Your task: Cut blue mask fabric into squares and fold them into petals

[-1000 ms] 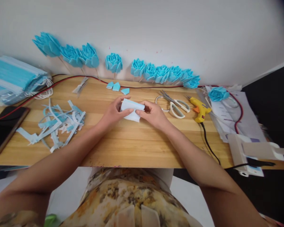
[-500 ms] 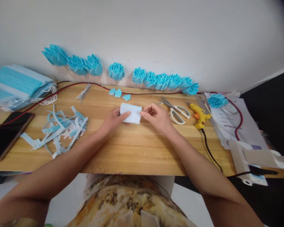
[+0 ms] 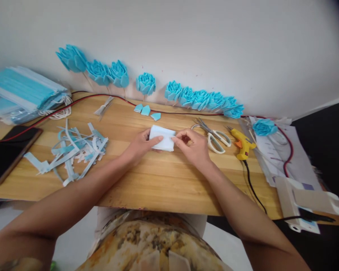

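Note:
A small folded piece of white mask fabric (image 3: 163,136) lies on the wooden table (image 3: 147,180) in front of me. My left hand (image 3: 139,146) pinches its left edge, thumb on top. At the right edge, my right hand (image 3: 193,147) pinches the same piece with thumb and forefinger, the other fingers curled. Three small blue folded petals (image 3: 147,111) lie just beyond the piece. A row of blue fabric flowers (image 3: 197,98) leans against the wall behind.
A heap of cut blue and white strips (image 3: 73,148) lies to the left, with a black phone (image 3: 8,152) and a stack of blue face masks (image 3: 25,94) beyond. Scissors (image 3: 214,135), a yellow glue gun (image 3: 243,143) and papers (image 3: 274,150) sit to the right.
Both hands lowered the folded white piece from slightly raised to flat on the table, and the fold now looks tighter. The camera view shifted a little.

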Tool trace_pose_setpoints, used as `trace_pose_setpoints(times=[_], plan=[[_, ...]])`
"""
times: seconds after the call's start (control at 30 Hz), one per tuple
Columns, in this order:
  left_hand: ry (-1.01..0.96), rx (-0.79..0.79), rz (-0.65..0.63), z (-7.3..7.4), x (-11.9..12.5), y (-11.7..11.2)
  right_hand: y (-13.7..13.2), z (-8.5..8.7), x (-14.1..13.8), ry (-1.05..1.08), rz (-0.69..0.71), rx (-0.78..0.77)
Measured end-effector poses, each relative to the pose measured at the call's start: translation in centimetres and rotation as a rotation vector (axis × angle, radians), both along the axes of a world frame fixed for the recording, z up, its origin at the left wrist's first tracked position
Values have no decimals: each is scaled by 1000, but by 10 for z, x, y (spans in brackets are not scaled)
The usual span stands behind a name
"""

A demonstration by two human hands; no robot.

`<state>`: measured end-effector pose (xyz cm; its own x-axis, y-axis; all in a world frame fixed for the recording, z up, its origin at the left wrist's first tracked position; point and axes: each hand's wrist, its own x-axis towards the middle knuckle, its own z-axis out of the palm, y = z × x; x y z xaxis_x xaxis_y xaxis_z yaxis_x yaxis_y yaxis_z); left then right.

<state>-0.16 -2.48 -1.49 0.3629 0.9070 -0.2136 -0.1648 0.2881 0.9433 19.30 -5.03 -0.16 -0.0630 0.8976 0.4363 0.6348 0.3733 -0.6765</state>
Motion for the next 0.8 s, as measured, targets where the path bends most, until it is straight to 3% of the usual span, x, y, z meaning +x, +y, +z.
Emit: trace_pose_setpoints(times=[0.3, 0.43, 0.6, 0.7, 0.8], plan=[[37, 66, -30, -2, 2, -2, 3, -6, -1, 9, -36, -115], [203, 253, -38, -3, 1, -3, 5, -3, 2, 29, 33, -122], [445, 518, -15, -3, 3, -5, 5, -3, 1, 175, 194, -368], [367, 477, 14, -5, 6, -6, 4, -5, 0, 241, 165, -372], [149, 266, -66, -8, 10, -7, 4, -6, 1, 278, 136, -361]])
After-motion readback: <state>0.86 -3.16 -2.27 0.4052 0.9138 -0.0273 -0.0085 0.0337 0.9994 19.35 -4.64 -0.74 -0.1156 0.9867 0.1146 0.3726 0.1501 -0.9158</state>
